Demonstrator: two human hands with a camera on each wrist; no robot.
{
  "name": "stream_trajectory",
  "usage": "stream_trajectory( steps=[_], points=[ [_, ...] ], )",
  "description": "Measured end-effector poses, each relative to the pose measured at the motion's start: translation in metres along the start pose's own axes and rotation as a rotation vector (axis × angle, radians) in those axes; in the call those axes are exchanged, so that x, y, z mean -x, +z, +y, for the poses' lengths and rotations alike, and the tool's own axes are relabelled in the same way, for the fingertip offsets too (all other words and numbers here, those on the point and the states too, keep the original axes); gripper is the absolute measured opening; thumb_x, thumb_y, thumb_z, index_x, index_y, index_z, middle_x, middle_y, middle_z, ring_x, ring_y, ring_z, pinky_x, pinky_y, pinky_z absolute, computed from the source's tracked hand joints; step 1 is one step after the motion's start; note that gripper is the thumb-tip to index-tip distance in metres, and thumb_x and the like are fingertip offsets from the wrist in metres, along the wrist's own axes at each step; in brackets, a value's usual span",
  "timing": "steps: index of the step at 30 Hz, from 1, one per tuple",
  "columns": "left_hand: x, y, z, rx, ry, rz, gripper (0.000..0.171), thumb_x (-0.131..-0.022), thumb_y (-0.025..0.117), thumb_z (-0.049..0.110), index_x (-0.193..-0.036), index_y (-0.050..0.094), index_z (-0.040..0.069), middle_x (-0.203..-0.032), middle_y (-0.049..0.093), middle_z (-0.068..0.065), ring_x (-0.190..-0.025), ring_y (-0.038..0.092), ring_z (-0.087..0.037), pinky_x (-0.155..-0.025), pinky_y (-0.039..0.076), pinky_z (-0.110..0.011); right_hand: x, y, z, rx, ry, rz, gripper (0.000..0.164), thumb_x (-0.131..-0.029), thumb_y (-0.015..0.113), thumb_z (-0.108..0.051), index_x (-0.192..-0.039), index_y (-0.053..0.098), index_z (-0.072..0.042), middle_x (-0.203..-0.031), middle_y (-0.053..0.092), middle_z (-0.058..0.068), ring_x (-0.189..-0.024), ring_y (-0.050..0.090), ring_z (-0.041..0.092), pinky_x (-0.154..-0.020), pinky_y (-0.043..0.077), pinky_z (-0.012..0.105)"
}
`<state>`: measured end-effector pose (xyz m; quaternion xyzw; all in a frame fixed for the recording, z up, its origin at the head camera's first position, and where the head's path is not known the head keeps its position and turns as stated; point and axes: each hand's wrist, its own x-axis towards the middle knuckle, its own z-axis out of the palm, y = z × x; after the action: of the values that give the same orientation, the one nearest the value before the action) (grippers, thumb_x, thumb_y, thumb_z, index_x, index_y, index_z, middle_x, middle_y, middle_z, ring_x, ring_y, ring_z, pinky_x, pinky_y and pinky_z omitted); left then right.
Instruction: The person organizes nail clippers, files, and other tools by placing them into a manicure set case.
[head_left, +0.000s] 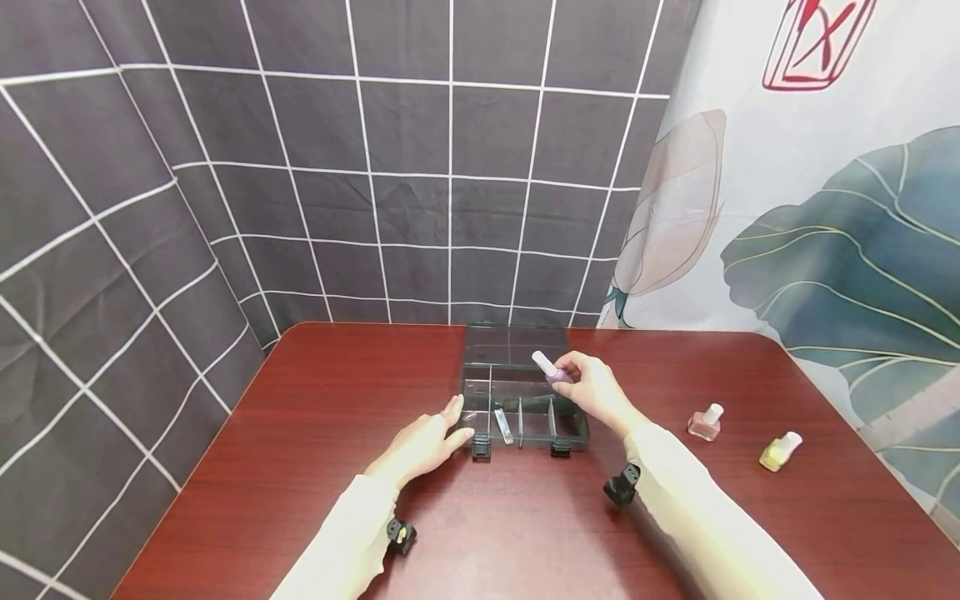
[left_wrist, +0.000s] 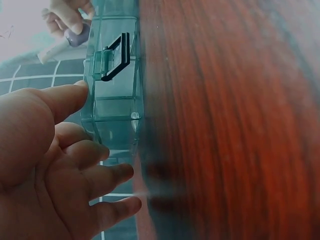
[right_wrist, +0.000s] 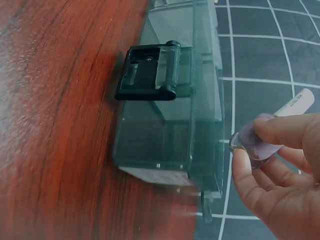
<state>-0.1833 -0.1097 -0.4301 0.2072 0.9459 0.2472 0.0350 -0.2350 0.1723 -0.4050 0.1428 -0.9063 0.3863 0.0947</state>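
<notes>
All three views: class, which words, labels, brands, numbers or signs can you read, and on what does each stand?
"X": a red, X-like sign inside a red outline on the patterned cloth.
Small dark print on the white cap of the purple bottle in the right hand: too small and blurred to read.
No word, brand or number can be read anywhere.
</notes>
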Motion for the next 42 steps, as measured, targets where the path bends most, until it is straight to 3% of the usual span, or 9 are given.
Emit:
stream_trajectory(
  steps=[19,25,32,42],
  points=[
    [0.000,0.002,-0.001,-0.001,-0.006,-0.007,0.063,-0.094,0.050,0.041,-0.144,0.034,0.005,-0.145,0.036,-0.011,-0.117,0.052,-0.030,-0.088,0.045,-0.046,-0.024,0.031,-0.007,0.092,-0.047,-0.145,0.011,-0.076,0.069,0.004,-0.084,0.065,-0.003,-0.073,0.062,0.002,-0.065,0.052,0.014,-0.062,0.044,0.030],
    [-0.001,0.002,-0.001,0.002,-0.008,-0.010,0.063,-0.095,0.049,0.042,-0.144,0.034,0.005,-0.145,0.036,-0.011,-0.117,0.052,-0.029,-0.088,0.045,-0.046,-0.027,0.032,-0.010,0.149,-0.074,-0.226,0.014,-0.072,0.069,0.006,-0.083,0.068,-0.003,-0.074,0.065,0.002,-0.066,0.054,0.012,-0.065,0.046,0.030],
    [-0.001,0.002,0.000,0.003,-0.001,-0.002,0.062,-0.094,0.051,0.039,-0.143,0.035,0.005,-0.145,0.036,-0.011,-0.117,0.052,-0.030,-0.088,0.044,-0.046,-0.034,0.031,-0.010,0.211,-0.120,-0.334,0.013,-0.075,0.069,0.004,-0.086,0.073,-0.002,-0.079,0.070,0.004,-0.072,0.062,0.012,-0.071,0.050,0.031],
    [-0.001,0.001,-0.001,-0.013,-0.001,-0.010,0.063,-0.095,0.050,0.040,-0.144,0.034,0.004,-0.145,0.035,-0.011,-0.118,0.051,-0.029,-0.089,0.044,-0.045,-0.034,0.033,-0.010,0.205,-0.090,-0.354,0.010,-0.080,0.069,-0.003,-0.089,0.074,-0.002,-0.082,0.071,0.003,-0.080,0.066,0.016,-0.074,0.051,0.033]
  ],
)
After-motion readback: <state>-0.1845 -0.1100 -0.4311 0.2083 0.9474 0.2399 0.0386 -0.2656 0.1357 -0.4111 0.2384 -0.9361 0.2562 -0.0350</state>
